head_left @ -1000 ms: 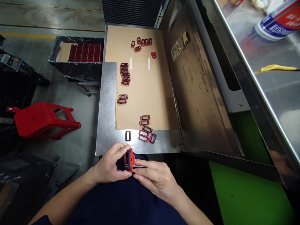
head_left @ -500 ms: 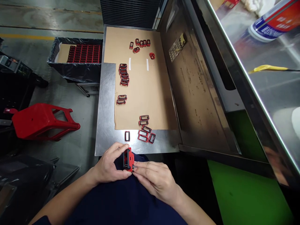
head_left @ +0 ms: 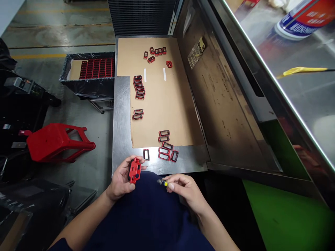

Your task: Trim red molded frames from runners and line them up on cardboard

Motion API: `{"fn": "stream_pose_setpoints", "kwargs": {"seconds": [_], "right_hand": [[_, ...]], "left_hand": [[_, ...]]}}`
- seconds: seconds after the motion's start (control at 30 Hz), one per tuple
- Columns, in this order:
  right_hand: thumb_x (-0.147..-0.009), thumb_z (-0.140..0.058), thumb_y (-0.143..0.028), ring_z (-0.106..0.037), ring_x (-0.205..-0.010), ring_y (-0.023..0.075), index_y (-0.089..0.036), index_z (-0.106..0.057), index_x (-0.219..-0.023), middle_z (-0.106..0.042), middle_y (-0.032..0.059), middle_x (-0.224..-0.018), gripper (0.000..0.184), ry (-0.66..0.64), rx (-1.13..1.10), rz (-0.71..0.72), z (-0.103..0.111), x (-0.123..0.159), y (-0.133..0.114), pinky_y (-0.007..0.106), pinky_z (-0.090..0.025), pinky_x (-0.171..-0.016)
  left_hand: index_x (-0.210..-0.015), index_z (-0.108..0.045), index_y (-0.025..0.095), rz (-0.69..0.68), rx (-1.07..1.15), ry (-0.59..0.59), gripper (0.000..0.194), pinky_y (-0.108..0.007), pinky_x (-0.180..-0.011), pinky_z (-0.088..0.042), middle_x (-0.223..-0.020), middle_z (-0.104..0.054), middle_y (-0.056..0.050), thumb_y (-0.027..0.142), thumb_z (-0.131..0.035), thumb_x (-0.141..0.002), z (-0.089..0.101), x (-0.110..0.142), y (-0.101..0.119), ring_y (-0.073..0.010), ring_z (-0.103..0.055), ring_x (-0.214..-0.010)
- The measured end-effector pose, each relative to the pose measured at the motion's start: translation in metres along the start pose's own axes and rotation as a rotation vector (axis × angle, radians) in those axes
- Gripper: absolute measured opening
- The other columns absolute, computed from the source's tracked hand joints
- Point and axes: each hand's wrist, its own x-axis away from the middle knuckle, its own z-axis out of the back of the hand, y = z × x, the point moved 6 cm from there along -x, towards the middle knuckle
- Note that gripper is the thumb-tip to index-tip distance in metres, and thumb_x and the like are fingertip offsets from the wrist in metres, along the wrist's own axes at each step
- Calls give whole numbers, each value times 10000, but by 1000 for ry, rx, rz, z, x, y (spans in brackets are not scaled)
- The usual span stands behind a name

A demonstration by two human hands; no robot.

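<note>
My left hand [head_left: 121, 179] holds a red plastic housing [head_left: 135, 170] by its edges, with its flat red face turned up and dark parts showing at its side. Pinched between the thumb and fingers of my right hand [head_left: 184, 190] is a small yellow-and-black tool [head_left: 164, 182] with a metal tip, pointing left. Its exact kind is too small to make out. The tip is apart from the housing. Just beyond my left hand, a black rectangular frame [head_left: 146, 154] lies on the metal tabletop. Several red-and-black frames [head_left: 164, 151] lie to its right.
Cardboard [head_left: 167, 104] covers much of the metal table [head_left: 120, 122], with more red-and-black pieces [head_left: 139, 87] along its left side and far end. A lined bin [head_left: 89, 85] of red parts and a red stool [head_left: 60, 141] stand left. A brown panel [head_left: 220, 97] rises on the right.
The right hand has drawn away from the housing to the right, bringing the small tool into view. The left hand has turned the housing so its red face shows more fully.
</note>
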Motion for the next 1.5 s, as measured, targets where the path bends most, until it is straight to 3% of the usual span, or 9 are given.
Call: {"fn": "stream_pose_setpoints", "kwargs": {"seconds": [0.13, 0.27, 0.43, 0.67, 0.83, 1.0, 1.07, 1.27, 1.5], "right_hand": [[-874, -714, -368, -634, -762, 159, -163, -764, -852, -679, 65, -966, 213, -176, 397, -58, 16, 12, -10, 213, -490, -656], [-864, -644, -258, -588, -657, 135, -188, -754, -819, -664, 13, -801, 137, -35, 689, -90, 49, 20, -13, 202, -412, -600], [-876, -622, -312, -587, -702, 151, -196, -750, -893, -653, 7, -785, 173, 92, 634, -41, 51, 19, -3, 203, -401, -627], [-869, -592, -332, -561, -678, 150, -178, -737, -862, -634, 14, -752, 211, 93, 569, -6, 36, 23, 7, 210, -376, -615], [-845, -609, -316, -573, -738, 152, -185, -750, -879, -662, 23, -858, 195, 90, 429, 2, 51, 28, 11, 210, -402, -653], [-821, -621, -265, -564, -657, 134, -185, -758, -846, -658, 9, -796, 161, 15, 504, -79, 60, 28, 21, 198, -369, -583], [-824, -613, -254, -561, -640, 133, -190, -762, -858, -652, 3, -761, 165, 18, 552, -95, 62, 25, 20, 197, -361, -574], [-849, -638, -327, -552, -678, 133, -178, -763, -898, -646, 14, -780, 200, 26, 494, -40, 54, 10, 10, 200, -391, -616], [-826, -753, -487, -610, -770, 150, -138, -734, -936, -674, 58, -922, 366, 43, 178, 35, 25, -10, 10, 208, -484, -675]], "left_hand": [[-1387, -445, 274, 20, -53, -13, 746, -560, -1042, -488, -1364, -542, -134, 573, -723, -764, -1, -3, -6, -335, -532, -1296], [-1352, -442, 190, 111, -281, 90, 760, -503, -1025, -496, -1326, -573, -170, 600, -685, -760, 27, -45, -27, -319, -578, -1237], [-1205, -544, 144, 393, -1163, 478, 570, -434, -1000, -476, -1188, -656, -162, 462, -700, -758, 83, -151, -46, -296, -612, -1145], [-1238, -491, 59, 464, -1416, 696, 763, -560, -998, -424, -1304, -516, -285, 555, -727, -709, 87, -221, -54, -443, -486, -1254], [-1320, -429, 90, 329, -1548, 606, 758, -517, -1033, -413, -1310, -473, -226, 588, -646, -790, 62, -187, -54, -395, -465, -1271], [-1303, -506, 200, 130, -1610, -270, 666, -456, -1023, -430, -1355, -456, -154, 419, -744, -721, 14, -105, -95, -344, -487, -1236], [-1303, -526, 226, 195, -1599, -389, 669, -476, -1032, -415, -1373, -467, -145, 311, -766, -684, 11, -83, -109, -357, -472, -1246], [-1207, -565, 198, 292, -1384, -212, 427, -428, -1026, -448, -1212, -571, -112, 229, -668, -794, 36, -79, -116, -267, -555, -1152], [-1074, -460, 223, 422, -383, 26, 556, -374, -930, -510, -1030, -609, -57, 379, -828, -689, 37, -41, -92, -224, -641, -1059]]}}
